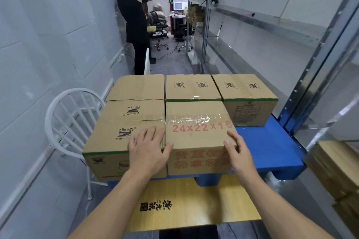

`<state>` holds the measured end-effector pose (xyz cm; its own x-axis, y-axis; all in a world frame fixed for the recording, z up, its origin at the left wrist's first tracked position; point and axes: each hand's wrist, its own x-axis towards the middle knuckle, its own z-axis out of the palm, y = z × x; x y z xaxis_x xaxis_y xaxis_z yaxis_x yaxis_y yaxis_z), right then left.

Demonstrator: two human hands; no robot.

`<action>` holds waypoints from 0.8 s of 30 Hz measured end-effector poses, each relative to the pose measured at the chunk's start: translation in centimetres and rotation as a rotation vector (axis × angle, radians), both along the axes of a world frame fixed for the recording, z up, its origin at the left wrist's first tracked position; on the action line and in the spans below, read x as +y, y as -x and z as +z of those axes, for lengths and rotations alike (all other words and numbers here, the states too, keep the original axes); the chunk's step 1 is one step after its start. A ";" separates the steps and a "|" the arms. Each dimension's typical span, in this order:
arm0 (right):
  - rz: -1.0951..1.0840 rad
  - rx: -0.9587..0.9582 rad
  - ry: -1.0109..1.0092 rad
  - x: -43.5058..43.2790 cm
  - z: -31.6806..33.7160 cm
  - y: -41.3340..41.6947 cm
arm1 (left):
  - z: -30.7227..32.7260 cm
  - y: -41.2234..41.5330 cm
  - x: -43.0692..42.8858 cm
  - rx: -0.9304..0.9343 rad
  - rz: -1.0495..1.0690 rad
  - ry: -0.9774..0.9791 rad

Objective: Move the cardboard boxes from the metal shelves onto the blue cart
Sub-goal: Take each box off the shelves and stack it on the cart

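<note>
The box with red lettering (196, 114), marked 24x22x16 and sealed with clear tape across its top, sits on the blue cart (268, 145) at the near edge, in the middle of the load. The left hand (148, 151) lies spread and nearly flat: its fingers rest on top of the neighbouring box (124, 122), which touches the lettered one on the left, and its thumb reaches across to the lettered box's near left corner. The right hand (240, 155) is laid against the near right corner, thumb on the front top edge and fingers almost straight along the right side, pressing rather than closing round anything. Behind stand three more boxes in a row: the rear left box (136, 87), the rear middle box (191, 87) and the rear right box (244, 91), all on the cart, with bare blue deck showing in front of the rear right one. The metal shelves (262, 19) run along the right, and more cardboard (338, 170) is stacked low at the near right. A flat printed cardboard sheet (184, 200) lies below the forearms. A white chair (64, 114) stands just left of the cart by the wall. Farther down the aisle a person in black (134, 25) stands near office chairs (160, 25) and a lit monitor (180, 5).
</note>
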<state>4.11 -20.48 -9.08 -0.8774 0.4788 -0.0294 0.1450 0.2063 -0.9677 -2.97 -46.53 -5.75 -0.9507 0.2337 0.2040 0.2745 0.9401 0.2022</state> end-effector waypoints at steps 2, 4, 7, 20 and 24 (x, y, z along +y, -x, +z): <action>-0.013 0.001 -0.021 -0.2 -0.1 -0.1 | 0.1 0.0 -0.1 -0.004 -0.001 0.006; -0.016 -0.002 -0.035 -0.3 -0.2 -0.2 | 0.1 -0.1 -0.2 -0.007 0.002 0.010; -0.019 -0.022 -0.063 -0.1 0.1 -0.3 | 0.3 -0.2 0.0 -0.019 0.001 0.008; -0.274 0.028 -0.158 -1.6 2.8 -4.5 | 2.2 -1.8 4.5 0.018 -0.270 -0.282; -0.400 0.030 -0.176 -1.4 2.6 -8.6 | 2.1 -3.7 6.6 -0.039 -0.471 -0.403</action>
<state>12.72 -21.87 -6.47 -0.6210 0.7767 0.1055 0.2193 0.3014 -0.9279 0.72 -39.89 -3.65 -0.7725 0.5421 0.3307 0.6268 0.5673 0.5341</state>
